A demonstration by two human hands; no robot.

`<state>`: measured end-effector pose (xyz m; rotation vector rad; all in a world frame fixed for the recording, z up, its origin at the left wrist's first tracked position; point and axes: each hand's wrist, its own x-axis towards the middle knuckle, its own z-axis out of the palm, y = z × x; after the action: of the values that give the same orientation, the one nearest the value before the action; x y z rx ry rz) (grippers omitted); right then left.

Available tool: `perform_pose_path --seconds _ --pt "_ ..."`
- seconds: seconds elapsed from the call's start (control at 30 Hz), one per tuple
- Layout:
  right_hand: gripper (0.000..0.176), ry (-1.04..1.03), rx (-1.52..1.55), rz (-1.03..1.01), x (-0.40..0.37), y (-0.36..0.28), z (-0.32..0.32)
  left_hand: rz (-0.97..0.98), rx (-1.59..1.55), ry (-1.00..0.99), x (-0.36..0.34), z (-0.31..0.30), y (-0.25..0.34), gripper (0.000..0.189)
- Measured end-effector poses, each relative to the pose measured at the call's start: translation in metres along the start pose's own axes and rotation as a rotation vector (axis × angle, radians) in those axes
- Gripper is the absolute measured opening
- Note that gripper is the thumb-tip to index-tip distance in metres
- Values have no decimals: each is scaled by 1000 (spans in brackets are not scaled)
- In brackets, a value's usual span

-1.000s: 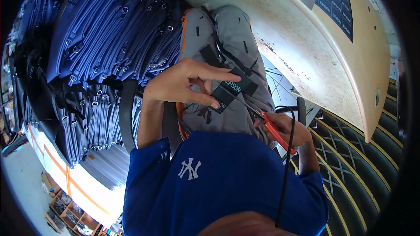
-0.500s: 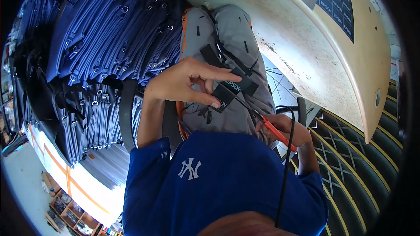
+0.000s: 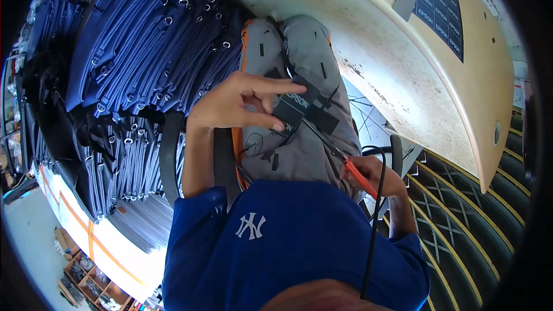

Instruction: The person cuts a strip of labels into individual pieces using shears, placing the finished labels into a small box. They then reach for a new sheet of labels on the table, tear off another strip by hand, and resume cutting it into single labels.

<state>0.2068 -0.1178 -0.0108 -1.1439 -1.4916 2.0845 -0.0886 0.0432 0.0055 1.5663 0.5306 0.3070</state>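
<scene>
My left hand (image 3: 233,101) has its thumb and index finger on a black label strip (image 3: 292,109) with white EPSON lettering, held above my lap. Other black pieces (image 3: 324,120) lie or hang beside it over the grey trousers (image 3: 305,161); whether they are joined is hard to make out. In my right hand (image 3: 377,174) is a pair of scissors (image 3: 361,178) with orange-red handles. The blades point up and left, with their tips at the label strip's edge. My right fingers are partly hidden behind the handles.
Stacks of blue straps with metal rings (image 3: 144,40) fill the left side. At the right, a curved pale tabletop (image 3: 455,98) carries a sheet of EPSON labels (image 3: 440,11). A black cable (image 3: 377,219) hangs in front of my right arm.
My left hand has shifted slightly left and up with the label strip. A black piece now shows lower and right, beside the blades. The scissors stay in my right hand.
</scene>
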Motion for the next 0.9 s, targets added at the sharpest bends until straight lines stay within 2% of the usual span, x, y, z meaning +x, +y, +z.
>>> perform_pose_path --seconds 0.07,0.1,0.17,0.2,0.23,0.3,0.4,0.43,0.47,0.5,0.53,0.57,0.6,0.63,0.73,0.77,0.83,0.87,0.9 --pt "30 69 39 10 -2 -2 3 150 126 130 5 -11 11 64" --pt "38 60 12 85 -3 10 1 171 140 123 9 -16 19 64" --pt "44 137 -4 60 -4 20 7 119 48 316 24 -24 38 64" --pt "47 139 -57 35 -4 28 7 157 81 343 38 -30 46 63" --pt "49 155 -12 -21 -3 38 10 163 140 339 53 -37 58 58" --pt "64 178 17 78 -5 34 14 273 391 318 89 -54 83 49" --pt "64 196 51 67 -5 39 19 510 618 322 156 -72 114 35" --pt "64 202 71 66 -6 42 21 511 683 335 180 -77 127 32" --pt "63 180 99 73 -7 39 21 434 640 381 195 -75 152 36" --pt "63 189 87 65 -6 38 22 474 740 358 215 -81 164 26" --pt "62 200 101 49 -4 38 23 695 740 357 251 -96 150 24" --pt "62 210 116 34 -4 39 25 712 840 315 274 -103 150 24" --pt "61 204 109 80 -5 39 24 670 865 189 292 -112 145 24" --pt "61 207 99 78 -6 40 24 623 888 63 297 -113 147 24" --pt "60 288 182 8 -7 45 28 611 1051 30 290 -113 150 26" --pt "60 282 199 12 -8 48 29 613 932 22 280 -113 150 27" --pt "53 414 86 47 -8 56 29 419 1103 175 234 -97 166 29" --pt "55 447 56 114 -7 63 30 499 1001 220 217 -99 154 32" --pt "50 503 -10 36 -4 59 31 568 900 272 198 -100 140 34"
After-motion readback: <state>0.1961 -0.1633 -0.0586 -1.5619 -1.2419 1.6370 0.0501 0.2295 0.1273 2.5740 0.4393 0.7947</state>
